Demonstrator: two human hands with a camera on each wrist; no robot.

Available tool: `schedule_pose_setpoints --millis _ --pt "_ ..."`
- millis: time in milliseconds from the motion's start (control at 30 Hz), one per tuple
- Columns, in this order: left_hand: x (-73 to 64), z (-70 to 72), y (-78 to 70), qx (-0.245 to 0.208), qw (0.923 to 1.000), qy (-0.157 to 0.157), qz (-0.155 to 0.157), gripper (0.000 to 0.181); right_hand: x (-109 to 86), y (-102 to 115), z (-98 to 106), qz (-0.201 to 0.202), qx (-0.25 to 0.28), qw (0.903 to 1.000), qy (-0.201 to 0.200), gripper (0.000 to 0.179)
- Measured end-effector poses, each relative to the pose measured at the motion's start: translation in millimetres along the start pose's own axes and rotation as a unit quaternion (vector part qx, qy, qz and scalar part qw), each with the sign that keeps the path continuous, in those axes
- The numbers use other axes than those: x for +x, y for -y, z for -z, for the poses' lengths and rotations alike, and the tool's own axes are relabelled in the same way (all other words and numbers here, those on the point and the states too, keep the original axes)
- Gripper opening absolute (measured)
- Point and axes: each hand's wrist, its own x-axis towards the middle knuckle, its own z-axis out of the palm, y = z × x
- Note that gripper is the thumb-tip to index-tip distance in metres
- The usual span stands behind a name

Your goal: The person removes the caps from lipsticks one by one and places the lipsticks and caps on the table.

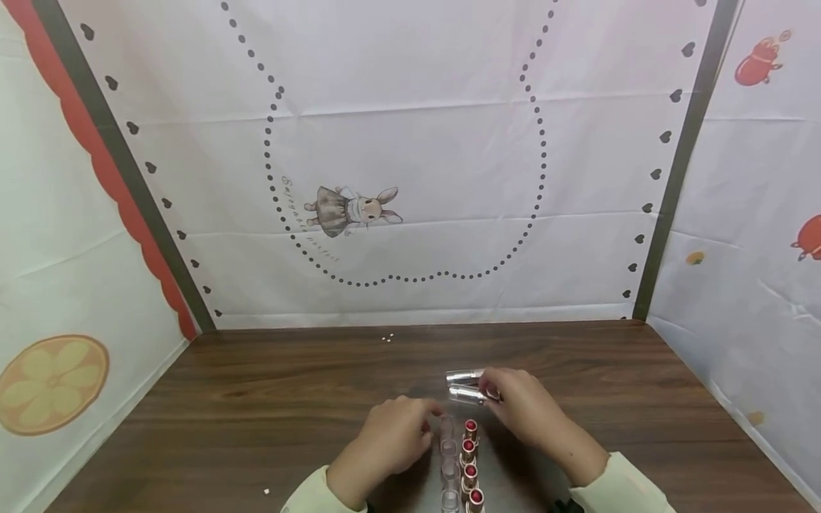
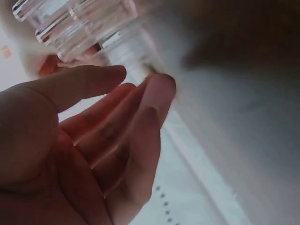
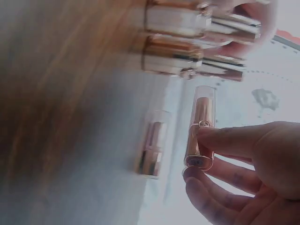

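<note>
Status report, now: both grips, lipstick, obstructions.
Right grip pinching a capped lipstick. Left grip at the row of clear caps, contact unclear. Second capped lipstick lying close by, possibly in the way.

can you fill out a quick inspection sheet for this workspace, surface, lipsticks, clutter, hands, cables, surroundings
Surface: brown wood-grain tabletop
Job's things: at least four uncapped red lipsticks upright in a row; clear caps lined up alongside; held lipstick capped; spare capped lipstick lying beyond
Clutter: small white bits at the back; white speck front left
Hands: right hand pinches a capped lipstick; left hand beside the caps, contact unclear
Cables: nothing seen
Surroundings: printed cloth behind and both sides
</note>
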Motion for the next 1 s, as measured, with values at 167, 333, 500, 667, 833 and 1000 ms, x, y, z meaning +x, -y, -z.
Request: schedule_pose_setpoints --millis 167,333,500,667,833,1000 --pt "-7.6 16.4 -5.2 0.036 0.9978 -0.054 0.012 0.034 -7.3 13 9 0.012 0.008 0.9999 -0.009 0.02" --pt "-6.8 27.5 -15.6 0.054 0.9925 -0.109 0.016 0.039 -12.7 25 23 0.047 0.005 0.9984 -0.032 0.024" --pt "-9.6 37.8 -26.4 0.07 0.9892 -0.129 0.006 0.049 -19.3 39 34 0.086 -0.001 0.9947 -0.056 0.027" --pt "-16.2 42.4 -33.0 0.079 0.9887 -0.125 -0.022 0.048 -26.3 53 40 0.113 0.006 0.991 -0.072 0.031" --pt "-22.2 42.6 -34.5 0.077 0.9876 -0.13 -0.044 0.043 -30.0 64 39 0.108 0.024 0.9924 -0.054 0.03" --pt "-26.2 43.9 -35.4 0.062 0.9896 -0.121 -0.046 0.029 -30.6 67 36 0.105 0.022 0.993 -0.049 0.031"
